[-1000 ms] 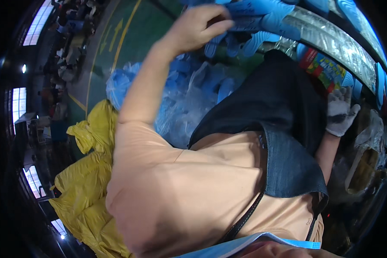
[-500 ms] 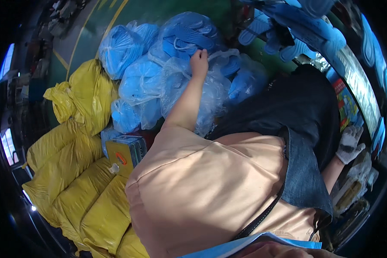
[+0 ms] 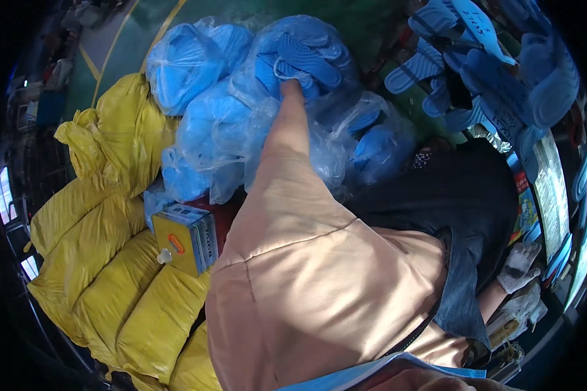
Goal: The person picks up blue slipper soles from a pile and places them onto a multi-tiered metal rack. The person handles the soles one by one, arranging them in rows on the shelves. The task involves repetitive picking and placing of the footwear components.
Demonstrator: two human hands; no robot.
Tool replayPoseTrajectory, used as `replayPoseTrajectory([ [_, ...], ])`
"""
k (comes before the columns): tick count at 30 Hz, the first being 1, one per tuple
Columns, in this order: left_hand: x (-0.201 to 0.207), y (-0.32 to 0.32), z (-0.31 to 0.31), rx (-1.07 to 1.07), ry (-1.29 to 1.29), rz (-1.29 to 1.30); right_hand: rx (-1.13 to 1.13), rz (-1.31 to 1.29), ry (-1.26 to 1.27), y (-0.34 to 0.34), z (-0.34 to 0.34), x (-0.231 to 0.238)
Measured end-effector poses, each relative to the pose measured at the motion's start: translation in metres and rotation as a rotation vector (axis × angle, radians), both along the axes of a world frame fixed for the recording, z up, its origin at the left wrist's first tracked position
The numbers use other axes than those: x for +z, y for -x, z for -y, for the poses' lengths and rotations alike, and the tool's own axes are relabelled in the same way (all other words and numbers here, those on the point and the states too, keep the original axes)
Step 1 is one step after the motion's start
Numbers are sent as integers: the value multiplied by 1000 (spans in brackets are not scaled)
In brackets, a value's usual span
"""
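blue ribbed soles (image 3: 310, 60), yellow sacks (image 3: 153, 326), peach shirt (image 3: 332, 280), grey-and-white glove (image 3: 519, 264), yellow-striped green floor (image 3: 241, 8)

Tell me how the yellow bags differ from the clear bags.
The yellow bags are opaque; the clear bags show blue soles inside. The left hand is at a clear bag, while no hand touches the yellow bags. Both kinds are bulging and wrinkled.

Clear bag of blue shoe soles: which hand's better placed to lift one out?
Likely the left hand: it is at the blue shoe soles; the gloved right hand is far off to the right.
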State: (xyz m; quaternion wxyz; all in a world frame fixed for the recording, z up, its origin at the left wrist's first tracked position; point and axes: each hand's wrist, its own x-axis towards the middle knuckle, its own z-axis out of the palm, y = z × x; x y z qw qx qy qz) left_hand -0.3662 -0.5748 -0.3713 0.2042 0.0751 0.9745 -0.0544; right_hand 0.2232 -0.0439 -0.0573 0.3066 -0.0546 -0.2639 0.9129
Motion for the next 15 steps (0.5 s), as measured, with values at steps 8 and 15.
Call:
replayPoseTrajectory([
  [8,-14,1,2,65,-165,27,5,87,-21,2,-18,-8],
  [15,-38,2,18,28,-565,-124,-133,216,45,10,-21,-9],
])
